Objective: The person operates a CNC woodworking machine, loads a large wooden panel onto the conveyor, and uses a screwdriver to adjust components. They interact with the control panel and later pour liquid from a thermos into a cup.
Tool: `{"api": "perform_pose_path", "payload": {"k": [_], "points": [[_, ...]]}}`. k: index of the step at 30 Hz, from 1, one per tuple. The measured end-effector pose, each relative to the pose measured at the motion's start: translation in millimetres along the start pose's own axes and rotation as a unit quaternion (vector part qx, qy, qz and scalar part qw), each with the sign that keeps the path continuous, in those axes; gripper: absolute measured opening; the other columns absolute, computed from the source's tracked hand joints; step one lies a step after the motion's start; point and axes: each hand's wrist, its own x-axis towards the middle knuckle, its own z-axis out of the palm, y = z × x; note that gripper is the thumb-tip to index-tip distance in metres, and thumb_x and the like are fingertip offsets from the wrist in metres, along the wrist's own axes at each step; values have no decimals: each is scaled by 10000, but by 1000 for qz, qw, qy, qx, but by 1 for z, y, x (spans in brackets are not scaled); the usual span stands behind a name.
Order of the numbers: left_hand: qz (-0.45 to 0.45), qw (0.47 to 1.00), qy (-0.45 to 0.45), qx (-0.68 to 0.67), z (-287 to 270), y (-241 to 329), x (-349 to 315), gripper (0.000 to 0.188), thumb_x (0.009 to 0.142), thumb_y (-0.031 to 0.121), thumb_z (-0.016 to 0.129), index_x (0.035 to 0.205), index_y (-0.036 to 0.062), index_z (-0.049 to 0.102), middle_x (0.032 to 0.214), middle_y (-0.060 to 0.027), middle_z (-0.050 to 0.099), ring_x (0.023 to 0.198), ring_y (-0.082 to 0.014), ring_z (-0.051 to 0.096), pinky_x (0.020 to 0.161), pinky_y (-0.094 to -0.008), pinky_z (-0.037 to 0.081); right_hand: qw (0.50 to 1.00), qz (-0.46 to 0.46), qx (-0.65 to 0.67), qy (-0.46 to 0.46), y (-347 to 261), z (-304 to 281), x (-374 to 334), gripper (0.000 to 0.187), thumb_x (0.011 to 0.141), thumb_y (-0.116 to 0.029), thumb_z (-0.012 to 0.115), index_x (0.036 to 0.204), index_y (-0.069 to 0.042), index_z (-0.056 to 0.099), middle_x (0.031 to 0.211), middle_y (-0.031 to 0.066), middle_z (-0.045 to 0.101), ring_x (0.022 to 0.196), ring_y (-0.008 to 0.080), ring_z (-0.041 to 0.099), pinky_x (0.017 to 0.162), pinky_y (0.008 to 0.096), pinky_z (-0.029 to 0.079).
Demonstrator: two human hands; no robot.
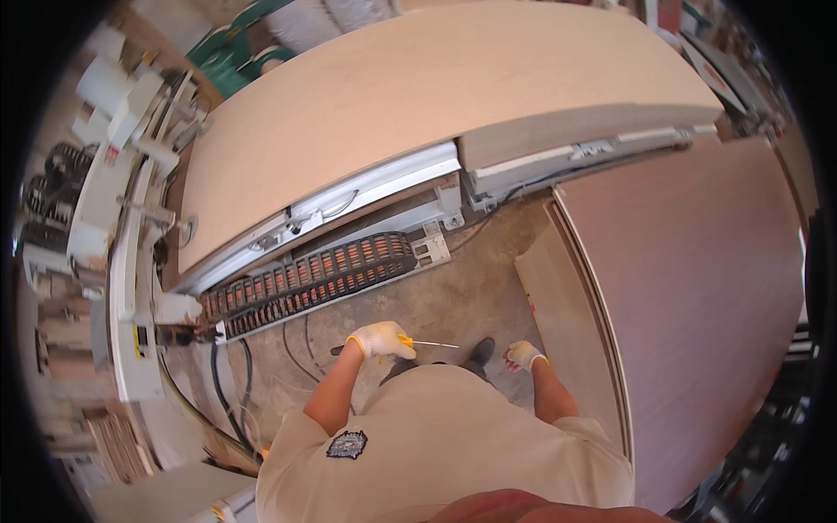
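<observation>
The gloved left hand [378, 339] had its fingers closed around a slim screwdriver-like tool [434, 344], yellow near the grip, its thin metal shaft pointing right above the concrete floor [475, 283], in front of the person's body. The gloved right hand [525, 355] hung apart from it, near the stacked brown panels [689, 288], its fingers loosely curled, though whether they held anything could not be told. Beyond the hands, a black cable drag chain [327, 272] with orange cables inside ran along the machine's near side, below the broad tan board [436, 87].
</observation>
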Motion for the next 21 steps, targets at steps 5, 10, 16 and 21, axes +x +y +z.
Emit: {"api": "perform_pose_path", "payload": {"k": [5, 10, 16, 21], "points": [[2, 993, 111, -45, 23, -32, 72, 372, 832, 438, 745, 904, 73, 754, 768, -77, 696, 698, -165, 632, 671, -350, 528, 997, -67, 33, -11, -67, -26, 53, 254, 956, -19, 529, 1158, 3, 682, 987, 130, 729, 849, 247, 734, 749, 374, 607], [130, 898, 296, -299, 32, -85, 131, 233, 936, 276, 703, 1068, 89, 664, 919, -66, 692, 892, -163, 688, 808, -344, 549, 964, -242, 28, -103, -164, 18, 73, 373, 929, 25, 541, 1286, 25, 650, 1073, 116, 723, 971, 223, 722, 840, 361, 590], [183, 664, 446, -572, 6, -85, 153, 115, 978, 92, 678, 1069, 116, 611, 921, 14, 627, 819, -101, 632, 756, -277, 522, 812, -541, -191, 102, -253, 169, 78, 785, 860, -21, 669, 1574, -29, 342, 1290, 227, 664, 1115, 407, 690, 932, 462, 571], [188, 521, 443, -705, -16, -122, 139, 111, 978, 135, 691, 1045, 124, 603, 932, 18, 639, 783, -89, 598, 705, -281, 512, 846, -464, -246, 93, -297, 238, 88, 849, 853, -52, 667, 1600, -75, 264, 1316, 287, 632, 1170, 476, 640, 936, 512, 547]]}}
